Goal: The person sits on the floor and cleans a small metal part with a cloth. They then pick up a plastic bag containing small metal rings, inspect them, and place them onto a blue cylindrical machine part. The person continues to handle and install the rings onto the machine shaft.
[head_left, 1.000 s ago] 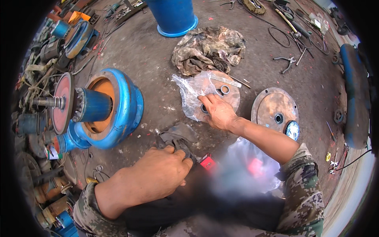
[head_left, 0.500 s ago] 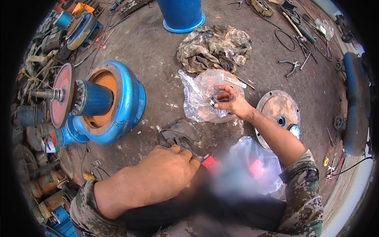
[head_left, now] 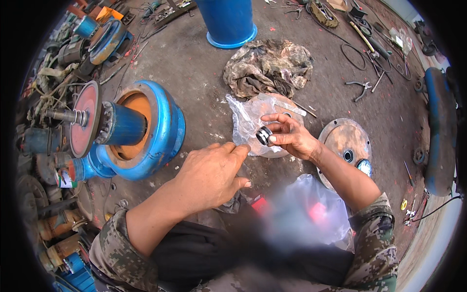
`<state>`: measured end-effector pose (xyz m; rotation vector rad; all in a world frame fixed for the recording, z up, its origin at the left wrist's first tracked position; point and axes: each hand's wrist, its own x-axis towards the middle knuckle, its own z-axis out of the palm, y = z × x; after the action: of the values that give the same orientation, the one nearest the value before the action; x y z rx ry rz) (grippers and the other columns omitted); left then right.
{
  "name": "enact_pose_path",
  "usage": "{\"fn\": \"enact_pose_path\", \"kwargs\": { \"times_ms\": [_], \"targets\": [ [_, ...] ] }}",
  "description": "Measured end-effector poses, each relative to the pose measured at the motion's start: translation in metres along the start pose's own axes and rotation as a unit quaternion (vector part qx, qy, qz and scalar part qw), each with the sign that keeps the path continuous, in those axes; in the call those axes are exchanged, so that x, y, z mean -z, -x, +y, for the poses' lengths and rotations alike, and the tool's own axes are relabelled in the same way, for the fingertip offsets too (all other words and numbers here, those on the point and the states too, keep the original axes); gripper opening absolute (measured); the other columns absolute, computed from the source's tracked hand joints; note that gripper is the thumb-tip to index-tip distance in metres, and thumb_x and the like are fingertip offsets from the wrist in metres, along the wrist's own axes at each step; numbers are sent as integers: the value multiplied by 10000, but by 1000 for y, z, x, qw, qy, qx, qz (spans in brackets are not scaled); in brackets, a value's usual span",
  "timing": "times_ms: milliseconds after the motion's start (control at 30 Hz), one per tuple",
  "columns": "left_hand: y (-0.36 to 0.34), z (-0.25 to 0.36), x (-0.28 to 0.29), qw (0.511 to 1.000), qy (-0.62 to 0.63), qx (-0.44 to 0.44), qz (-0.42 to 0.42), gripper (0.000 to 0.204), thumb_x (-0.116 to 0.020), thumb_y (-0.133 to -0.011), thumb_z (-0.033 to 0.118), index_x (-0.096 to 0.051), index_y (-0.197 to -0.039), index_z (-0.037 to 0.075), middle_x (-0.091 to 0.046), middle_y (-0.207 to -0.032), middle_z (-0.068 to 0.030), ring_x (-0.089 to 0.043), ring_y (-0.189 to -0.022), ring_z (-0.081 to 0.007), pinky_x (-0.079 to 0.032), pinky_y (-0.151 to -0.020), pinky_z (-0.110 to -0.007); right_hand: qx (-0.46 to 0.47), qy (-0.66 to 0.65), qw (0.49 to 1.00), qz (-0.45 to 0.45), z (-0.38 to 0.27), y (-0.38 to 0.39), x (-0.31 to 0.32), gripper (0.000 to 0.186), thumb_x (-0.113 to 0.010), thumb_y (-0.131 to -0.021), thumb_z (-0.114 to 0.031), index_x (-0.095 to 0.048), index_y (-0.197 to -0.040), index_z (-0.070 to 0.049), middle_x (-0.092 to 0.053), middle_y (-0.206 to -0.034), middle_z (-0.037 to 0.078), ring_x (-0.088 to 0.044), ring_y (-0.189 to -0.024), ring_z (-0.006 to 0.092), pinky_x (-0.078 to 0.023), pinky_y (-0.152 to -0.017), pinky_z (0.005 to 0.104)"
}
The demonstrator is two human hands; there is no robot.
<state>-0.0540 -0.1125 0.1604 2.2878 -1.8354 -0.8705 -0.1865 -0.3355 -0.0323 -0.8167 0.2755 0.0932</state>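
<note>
A black-and-silver seal ring (head_left: 264,135) is pinched between the thumb and fingers of my right hand (head_left: 290,138). Below that hand lies a round rusty plate (head_left: 276,152), partly covered by a clear plastic bag (head_left: 243,117) and with a flat metal strip (head_left: 284,103) across it. My left hand (head_left: 210,173) hovers left of the ring, its thumb and forefinger apart and nothing visible between them; its other fingers are partly hidden. Under its wrist side, a dark grey cloth (head_left: 232,203) shows in part on the ground.
A blue pump casing (head_left: 168,129) with a shaft and pink disc stands at left. A second flanged plate (head_left: 340,134) lies right. Ahead are a crumpled stained cloth (head_left: 267,68) and a blue drum (head_left: 226,22); pliers (head_left: 359,89) lie at right. A plastic bag (head_left: 311,209) sits close in, blurred.
My left hand has risen from the grey cloth and come forward toward the ring, with thumb and forefinger spreading. My right hand has turned the ring into clearer view. The whole view has shifted slightly.
</note>
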Motion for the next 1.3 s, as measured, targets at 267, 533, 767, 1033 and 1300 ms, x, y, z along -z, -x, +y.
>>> {"fn": "enact_pose_path", "kwargs": {
  "times_ms": [267, 533, 767, 1033, 1300],
  "targets": [
    [-21, -2, -6, 982, 141, 92, 91, 662, -816, -885, 291, -496, -1368, -29, -686, -1193, -254, -691, -1083, -398, -542, -929, -478, 42, -29, 998, -19, -19, 10, -45, 728, -860, -845, -65, -493, -1474, -70, -666, -1227, 81, -639, -1167, 196, -507, -1044, 369],
    [-23, -5, -13, 961, 195, 74, 179, 614, -858, -836, 166, -520, -1305, -40, -678, -1170, -225, -697, -1098, -341, -554, -940, -436, 160, 106, 981, -13, -26, 16, -72, 766, -882, -845, -65, -459, -1483, -83, -633, -1183, 42, -619, -1111, 148, -518, -987, 342],
    [-24, -4, -13, 958, 182, 34, 221, 545, -868, -819, 139, -580, -1254, -17, -684, -1162, -191, -697, -1110, -331, -560, -939, -436, 217, 157, 963, 10, -26, 22, -88, 775, -881, -845, -60, -439, -1482, -87, -610, -1193, 43, -621, -1104, 144, -526, -977, 344],
    [-25, -4, -11, 941, 218, -19, 257, 434, -857, -818, 72, -641, -1185, -11, -691, -1153, -171, -714, -1089, -309, -577, -939, -414, 248, 199, 948, 32, -27, 26, -96, 753, -892, -839, -83, -457, -1453, -74, -622, -1169, 39, -646, -1070, 144, -541, -963, 339],
    [-27, -3, -8, 944, 207, -27, 256, 435, -860, -815, 64, -639, -1179, -24, -694, -1106, -183, -734, -1042, -301, -593, -903, -404, 243, 180, 952, 44, -28, 27, -92, 729, -895, -836, -91, -474, -1431, -71, -619, -1197, 61, -650, -1071, 155, -544, -984, 351]
  ]
}}
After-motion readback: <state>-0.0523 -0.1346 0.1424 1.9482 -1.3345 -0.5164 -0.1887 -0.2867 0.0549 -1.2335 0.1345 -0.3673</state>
